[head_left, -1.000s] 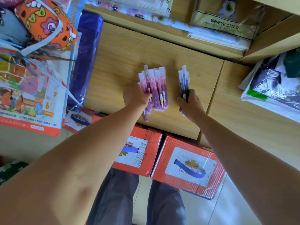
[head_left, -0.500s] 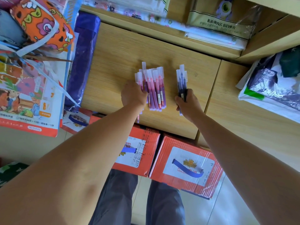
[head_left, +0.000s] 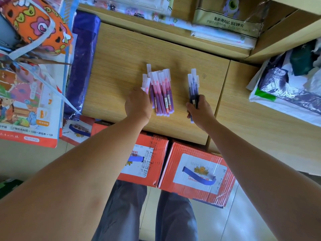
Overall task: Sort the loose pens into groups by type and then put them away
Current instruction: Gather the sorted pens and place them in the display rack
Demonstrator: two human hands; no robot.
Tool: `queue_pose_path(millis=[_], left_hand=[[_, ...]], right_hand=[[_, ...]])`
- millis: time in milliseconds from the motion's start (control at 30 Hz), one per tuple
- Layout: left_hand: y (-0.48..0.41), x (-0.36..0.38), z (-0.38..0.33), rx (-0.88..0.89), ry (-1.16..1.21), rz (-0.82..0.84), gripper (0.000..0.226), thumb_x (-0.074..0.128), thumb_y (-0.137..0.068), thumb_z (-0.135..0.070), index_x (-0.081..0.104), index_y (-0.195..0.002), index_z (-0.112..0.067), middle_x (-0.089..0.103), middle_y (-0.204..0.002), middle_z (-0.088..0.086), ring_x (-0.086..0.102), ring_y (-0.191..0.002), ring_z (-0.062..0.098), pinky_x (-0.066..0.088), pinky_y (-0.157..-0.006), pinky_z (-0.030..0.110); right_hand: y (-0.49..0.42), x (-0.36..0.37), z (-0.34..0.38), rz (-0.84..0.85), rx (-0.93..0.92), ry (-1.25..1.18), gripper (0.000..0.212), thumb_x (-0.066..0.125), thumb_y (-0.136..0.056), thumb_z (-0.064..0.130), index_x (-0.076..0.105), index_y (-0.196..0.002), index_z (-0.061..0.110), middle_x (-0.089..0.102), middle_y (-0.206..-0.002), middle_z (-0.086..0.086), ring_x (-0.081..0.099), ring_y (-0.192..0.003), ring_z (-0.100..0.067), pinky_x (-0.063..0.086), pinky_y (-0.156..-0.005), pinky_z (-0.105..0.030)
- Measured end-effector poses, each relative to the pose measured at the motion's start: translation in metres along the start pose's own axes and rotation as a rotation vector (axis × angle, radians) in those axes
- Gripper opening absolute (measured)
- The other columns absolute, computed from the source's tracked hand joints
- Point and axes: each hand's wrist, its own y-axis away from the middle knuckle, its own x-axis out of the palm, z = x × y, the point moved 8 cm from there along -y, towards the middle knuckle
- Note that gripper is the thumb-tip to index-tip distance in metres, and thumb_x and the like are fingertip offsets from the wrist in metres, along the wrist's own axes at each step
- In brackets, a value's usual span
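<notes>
The bench (head_left: 121, 54) fills mid-frame, with bare wood above and left of the pens and its near edge just below both hands. The red pens (head_left: 162, 96) lie at centre, long axes running up-frame, caps far. The left hand (head_left: 139, 106) covers the pile's left side; I cannot tell whether it grips. Right of it, apart, the right hand (head_left: 200, 111) clamps the dark blue pens (head_left: 192, 86), which lie parallel.

The wooden desk (head_left: 121, 63) carries a pile of red pens (head_left: 162, 94) near its middle and a blue plastic wrap (head_left: 81, 66) along its left edge.
</notes>
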Motion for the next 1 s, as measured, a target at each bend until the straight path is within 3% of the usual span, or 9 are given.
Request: queue_pose_path(millis=[167,300,400,467,533,600,700,867,1000], left_hand=[[0.000,-0.022,0.010,-0.057,0.135,-0.013,0.036,0.041,-0.098,-0.020,0.046,-0.120,0.008,0.055,-0.121,0.024,0.054,-0.114,0.038,0.042,-0.088,0.041],[0.009,-0.052,0.014,-0.109,0.337,-0.033,0.033,0.039,-0.099,-0.018,0.041,-0.121,0.006,0.060,-0.114,0.024,0.058,-0.105,0.041,0.040,-0.080,0.040],[0.017,-0.060,-0.006,-0.074,0.503,0.087,0.033,0.040,-0.096,-0.022,0.042,-0.117,0.002,0.063,-0.100,0.021,0.063,-0.090,0.040,0.046,-0.073,0.037],[0.024,-0.059,-0.026,-0.036,0.647,0.187,0.040,0.039,-0.088,-0.031,0.046,-0.111,0.000,0.064,-0.090,0.025,0.065,-0.079,0.044,0.055,-0.075,0.051],[0.035,-0.062,-0.053,0.032,0.681,0.256,0.041,0.038,-0.087,-0.035,0.050,-0.106,0.000,0.063,-0.088,0.029,0.065,-0.076,0.046,0.055,-0.074,0.057],[0.066,-0.089,-0.088,0.089,0.705,0.279,0.037,0.041,-0.096,-0.033,0.051,-0.092,0.003,0.059,-0.073,0.029,0.061,-0.063,0.043,0.052,-0.066,0.049],[0.123,-0.126,-0.145,0.213,0.698,0.326,0.031,0.044,-0.100,-0.029,0.051,-0.085,-0.003,0.048,-0.056,0.008,0.044,-0.046,0.023,0.037,-0.053,0.029],[0.211,-0.139,-0.222,0.292,0.731,0.353,0.033,0.061,-0.090,-0.036,0.048,-0.068,-0.016,0.047,-0.053,0.004,0.042,-0.045,0.020,0.036,-0.055,0.027],[0.294,-0.120,-0.282,0.288,0.792,0.477,0.031,0.060,-0.093,-0.032,0.047,-0.069,-0.016,0.040,-0.035,-0.007,0.037,-0.034,0.015,0.028,-0.041,0.016]], right_hand=[[0.010,-0.009,0.000,-0.025,0.020,-0.049,0.019,0.049,-0.096,0.016,0.042,-0.112,0.008,0.056,-0.085,-0.009,0.054,-0.058,-0.013,0.042,-0.041,-0.014],[0.028,-0.020,0.004,-0.051,0.045,-0.134,0.017,0.049,-0.097,0.013,0.042,-0.111,0.008,0.056,-0.080,-0.008,0.054,-0.056,-0.013,0.041,-0.039,-0.013],[0.055,-0.035,0.012,-0.066,0.056,-0.207,0.015,0.049,-0.097,0.011,0.043,-0.110,0.006,0.054,-0.073,-0.007,0.053,-0.052,-0.014,0.042,-0.040,-0.014],[0.077,-0.049,0.017,-0.082,0.049,-0.248,0.012,0.049,-0.097,0.010,0.042,-0.106,0.006,0.052,-0.070,-0.006,0.052,-0.047,-0.010,0.042,-0.040,-0.016],[0.102,-0.068,0.020,-0.105,0.035,-0.297,0.008,0.050,-0.096,0.009,0.042,-0.099,0.008,0.050,-0.067,-0.006,0.049,-0.039,-0.005,0.043,-0.041,-0.021],[0.130,-0.089,0.020,-0.139,0.026,-0.337,0.012,0.049,-0.096,0.007,0.041,-0.089,0.013,0.047,-0.063,-0.005,0.044,-0.035,-0.003,0.041,-0.041,-0.021],[0.175,-0.120,0.016,-0.168,-0.003,-0.413,0.020,0.047,-0.098,0.006,0.038,-0.083,0.018,0.044,-0.064,-0.006,0.041,-0.035,-0.005,0.037,-0.039,-0.021],[0.246,-0.178,-0.020,-0.229,-0.032,-0.518,0.014,0.047,-0.098,0.008,0.037,-0.090,0.010,0.039,-0.063,-0.004,0.036,-0.036,-0.006,0.035,-0.040,-0.021],[0.309,-0.231,-0.076,-0.293,-0.040,-0.588,0.017,0.047,-0.099,0.012,0.037,-0.085,0.014,0.038,-0.062,-0.004,0.037,-0.039,-0.007,0.035,-0.041,-0.020]])
